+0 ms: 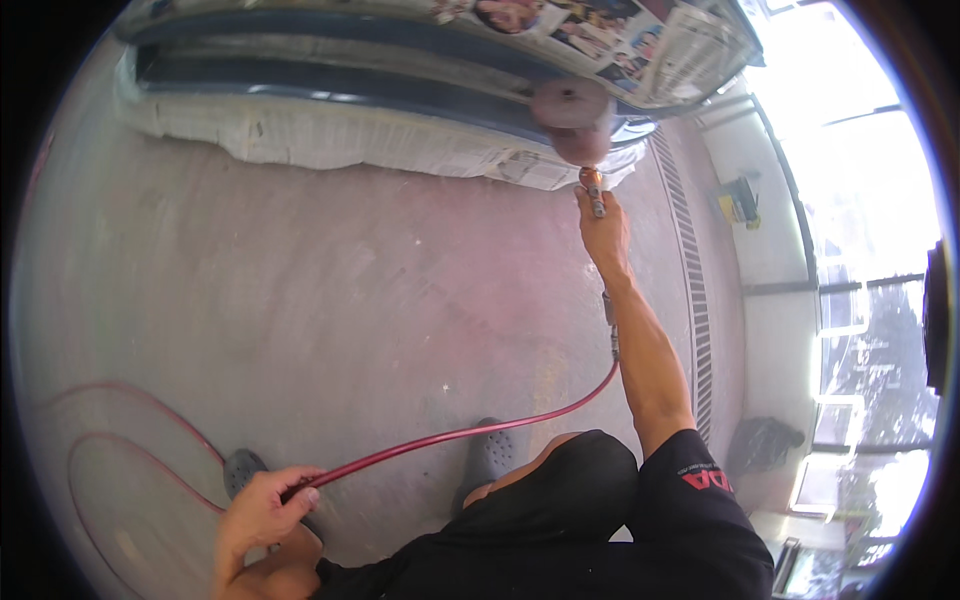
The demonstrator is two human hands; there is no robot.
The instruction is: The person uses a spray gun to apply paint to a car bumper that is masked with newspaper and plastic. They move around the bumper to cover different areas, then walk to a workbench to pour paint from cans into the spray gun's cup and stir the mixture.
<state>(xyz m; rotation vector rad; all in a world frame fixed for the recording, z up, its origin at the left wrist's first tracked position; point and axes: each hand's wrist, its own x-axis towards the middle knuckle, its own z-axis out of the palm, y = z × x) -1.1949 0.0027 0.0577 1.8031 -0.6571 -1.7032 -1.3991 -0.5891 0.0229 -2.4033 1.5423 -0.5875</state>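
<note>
My right hand (606,235) stretches far forward, its fingers closed around a spray gun (583,135) with a round cup on top, blurred by motion. Just beyond the gun runs a dark blue vehicle body panel (400,92), long and glossy, but any gap between them is hard to judge. From the gun's handle a red air hose (445,436) curves back across my body. Low on the left, my left hand (262,510) is wrapped around that hose and lifts it off the floor.
Newspaper masking (685,65) covers the panel's upper part, and a pale paper skirt (300,135) hangs below it. Loops of hose lie on the grey floor (330,280) at left. A slotted drain grate (690,270) runs along the right, before a low wall (775,230) with bright windows.
</note>
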